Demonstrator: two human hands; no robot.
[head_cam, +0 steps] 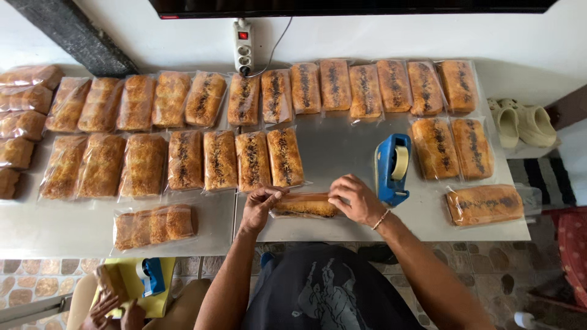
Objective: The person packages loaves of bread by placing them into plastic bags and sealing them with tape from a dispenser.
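Observation:
My left hand (260,205) and my right hand (358,198) both grip one bagged bread loaf (306,206) that lies on its side on the steel table (342,150), near the front edge. The left hand pinches its left end, the right hand covers its right end. Just right of my right hand stands a blue tape dispenser (392,168) with a roll of clear tape.
Rows of bagged loaves (183,159) cover the table's left and back, with more loaves (455,146) on the right. A power strip (243,46) hangs on the wall. Another person's hands (113,308) and a second blue dispenser (151,275) are at lower left. Pale sandals (523,122) lie on the right.

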